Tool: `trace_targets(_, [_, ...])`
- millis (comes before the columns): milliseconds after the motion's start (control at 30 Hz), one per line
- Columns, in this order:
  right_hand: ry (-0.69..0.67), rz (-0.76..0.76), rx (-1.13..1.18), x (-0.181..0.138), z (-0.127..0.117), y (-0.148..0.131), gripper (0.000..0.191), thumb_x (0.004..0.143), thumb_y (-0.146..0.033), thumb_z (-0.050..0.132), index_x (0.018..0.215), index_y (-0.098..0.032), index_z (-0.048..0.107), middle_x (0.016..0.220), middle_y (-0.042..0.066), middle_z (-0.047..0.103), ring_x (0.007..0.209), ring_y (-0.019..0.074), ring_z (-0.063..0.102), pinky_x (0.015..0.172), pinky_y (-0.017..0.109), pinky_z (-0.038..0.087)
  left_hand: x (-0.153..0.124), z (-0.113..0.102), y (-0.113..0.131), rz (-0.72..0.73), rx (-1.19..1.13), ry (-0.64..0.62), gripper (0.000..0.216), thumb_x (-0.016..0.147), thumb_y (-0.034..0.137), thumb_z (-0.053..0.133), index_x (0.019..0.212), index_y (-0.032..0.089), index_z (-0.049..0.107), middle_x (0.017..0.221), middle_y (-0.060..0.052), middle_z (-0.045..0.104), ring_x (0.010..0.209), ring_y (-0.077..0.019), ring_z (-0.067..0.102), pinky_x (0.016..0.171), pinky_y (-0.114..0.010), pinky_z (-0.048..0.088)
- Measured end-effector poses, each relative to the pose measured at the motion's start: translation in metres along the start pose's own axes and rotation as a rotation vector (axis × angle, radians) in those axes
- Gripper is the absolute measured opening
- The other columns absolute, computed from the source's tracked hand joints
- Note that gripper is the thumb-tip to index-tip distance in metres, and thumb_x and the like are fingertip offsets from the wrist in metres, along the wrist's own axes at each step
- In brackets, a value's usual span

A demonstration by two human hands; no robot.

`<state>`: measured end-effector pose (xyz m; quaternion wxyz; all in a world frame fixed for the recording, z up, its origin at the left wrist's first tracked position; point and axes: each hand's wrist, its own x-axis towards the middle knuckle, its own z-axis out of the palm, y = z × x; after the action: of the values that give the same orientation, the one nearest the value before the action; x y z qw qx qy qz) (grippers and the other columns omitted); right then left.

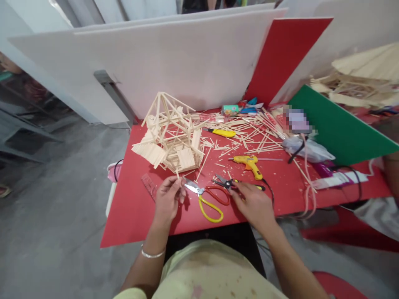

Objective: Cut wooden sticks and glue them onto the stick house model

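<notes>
Between the thumb and fingers of my left hand (168, 195) a thin wooden stick (178, 173) is pinched, pointing up at the front of a stick-built model house (182, 160). My right hand (254, 203) has its fingertips on the small cutting pliers (228, 183), whose jaws point left and whose handles lie partly beneath my fingers. Scissors (207, 196) with a red and a yellow handle rest on the table between both hands, blades toward my left hand. A clear pinkish ruler (149, 187) is left of my left hand.
A yellow glue gun (249, 162) lies beyond my right hand, its cord running right. Behind it are a yellow utility knife (223, 133) and many loose sticks (249, 128). A green board (339, 128) stands right; a white panel (174, 62) backs the red table (124, 220).
</notes>
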<state>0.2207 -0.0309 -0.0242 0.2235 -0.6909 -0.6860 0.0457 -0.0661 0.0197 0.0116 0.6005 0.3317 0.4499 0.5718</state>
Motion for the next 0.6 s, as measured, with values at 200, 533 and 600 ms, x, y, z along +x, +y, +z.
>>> trace_targets(200, [-0.067,0.386,-0.241,0.054,-0.005,0.070,0.058,0.086,-0.051,0.057,0.134,-0.019,0.061,0.122,0.019,0.067,0.107,0.0318,0.064,0.078,0.037,0.047,0.014,-0.013,-0.016,-0.028,-0.048,0.014,0.024,0.086,0.039,0.073,0.088,0.018,0.063,0.063,0.004,0.062,0.045,-0.0072,0.053,0.037,-0.017,0.038])
trace_targets(533, [-0.150,0.486,-0.061,0.083,0.019,0.092,0.046,0.083,-0.047,0.052,0.110,-0.013,0.071,0.098,0.019,0.073,0.085,0.0294,0.067,0.067,0.035,0.045,0.034,-0.017,0.002,-0.018,0.004,0.010,0.035,0.077,0.046,0.079,0.084,0.016,0.063,0.061,0.002,0.065,0.039,-0.0073,0.053,0.034,-0.017,0.037])
trace_targets(600, [-0.036,0.453,0.037,0.072,0.013,0.087,0.046,0.085,-0.046,0.049,0.110,-0.014,0.069,0.089,0.013,0.073,0.076,0.0255,0.066,0.062,0.032,0.044,0.040,-0.014,0.005,-0.008,0.007,0.001,0.036,0.075,0.047,0.080,0.084,0.016,0.064,0.061,0.001,0.066,0.039,-0.0079,0.053,0.033,-0.018,0.036])
